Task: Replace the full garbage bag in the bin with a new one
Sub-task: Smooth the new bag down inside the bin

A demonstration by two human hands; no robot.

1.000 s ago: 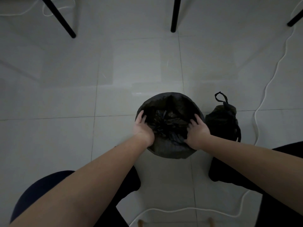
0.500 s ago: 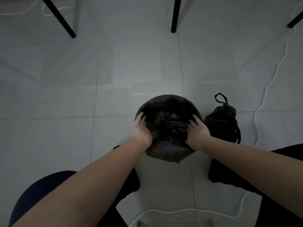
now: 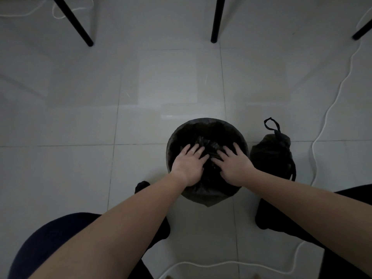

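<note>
Bin (image 3: 170,152) with a new black liner (image 3: 205,196), both hands flat inside it

Left hand (image 3: 188,164) and right hand (image 3: 234,166) lie side by side, a little apart, fingers spread and straight, pressing the liner down in the bin's mouth; neither grips anything. The liner is folded over the rim and hangs down the near wall. The bin stands on the pale tiled floor (image 3: 80,117). Just to its right sits the full garbage bag (image 3: 271,156), tied, with a loop standing up, probably touching the bin, though the dim light hides any gap. A white cable (image 3: 330,109) winds past on the right
</note>
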